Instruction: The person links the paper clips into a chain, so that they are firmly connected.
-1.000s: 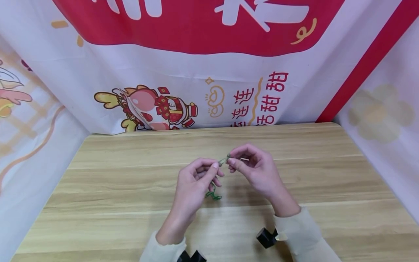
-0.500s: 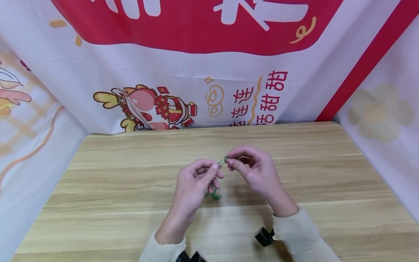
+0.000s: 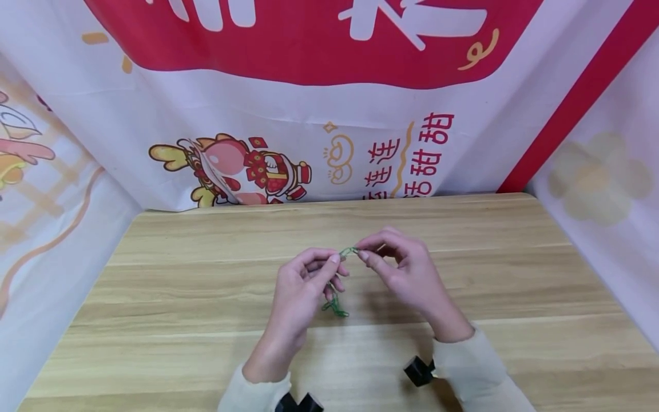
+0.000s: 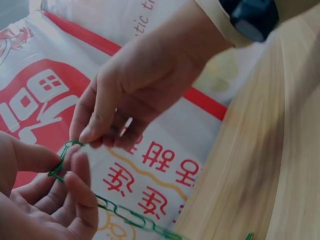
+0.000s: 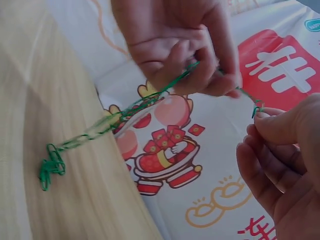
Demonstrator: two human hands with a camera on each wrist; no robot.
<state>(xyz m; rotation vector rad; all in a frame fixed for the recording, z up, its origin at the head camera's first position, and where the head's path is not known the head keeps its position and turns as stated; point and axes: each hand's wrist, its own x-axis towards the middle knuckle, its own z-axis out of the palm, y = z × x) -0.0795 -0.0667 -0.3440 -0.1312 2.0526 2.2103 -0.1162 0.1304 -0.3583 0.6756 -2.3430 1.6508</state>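
Note:
A chain of green paper clips [image 5: 82, 140] runs between and below the hands. The left hand [image 3: 301, 294] pinches it near one end between thumb and index finger, its other fingers loosely curled. Just to the right and slightly higher, the right hand [image 3: 404, 266] pinches a paper clip [image 5: 257, 111] at the chain's end with thumb and index fingertip. A short stretch of linked clips [image 3: 349, 250] spans the small gap between the fingertips. From under the left hand the chain hangs down, its lower clips [image 5: 52, 167] bunched on the table. Fingers partly hide the pinched clips.
The wood-grain table [image 3: 195, 274] lies under both hands. A printed red and white cloth [image 3: 288, 103] rises behind its back edge, with further cloth at both sides. Black camera blocks [image 3: 419, 371] sit at both wrists beside the sleeves.
The clip at the right fingertips has turned from upright to flatter, more in line with the clip from the left hand. Both hands have shifted only slightly and keep their pinches.

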